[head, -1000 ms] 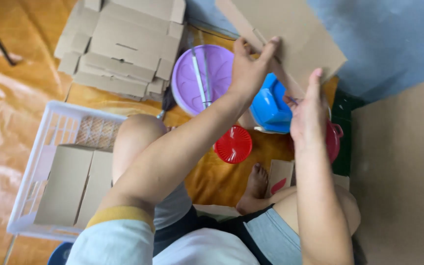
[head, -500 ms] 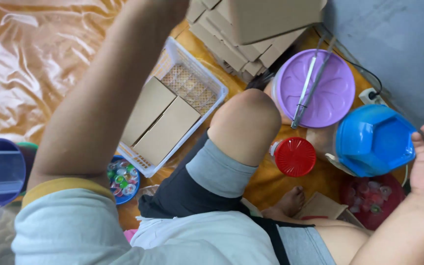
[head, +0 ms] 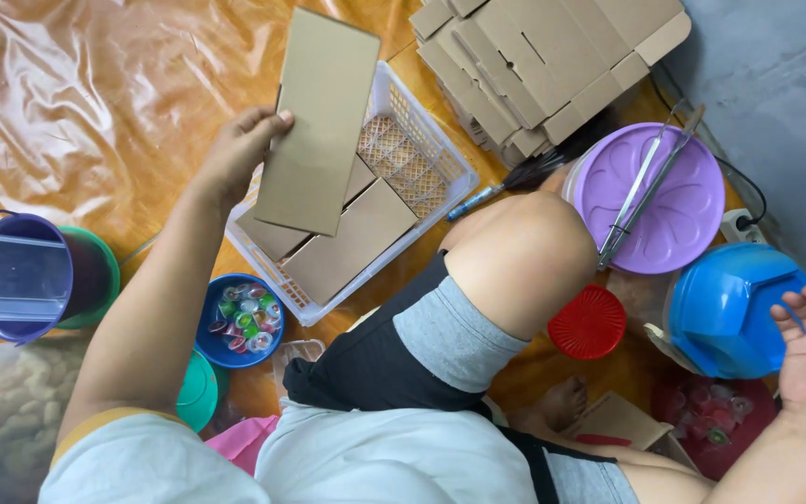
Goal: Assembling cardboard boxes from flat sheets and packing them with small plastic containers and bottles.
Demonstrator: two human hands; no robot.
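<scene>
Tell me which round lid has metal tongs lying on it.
The purple lid, by the raised knee, carries the tongs. The small red lid below it is bare.

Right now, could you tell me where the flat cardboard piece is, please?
In the head view it is upper left of centre, held up by the left hand: the flat cardboard piece hangs over the white basket of folded boxes.

cardboard sheet (head: 317, 121) over basket (head: 422, 149) | bowl (head: 240, 320) left of knee (head: 524, 252)
</scene>
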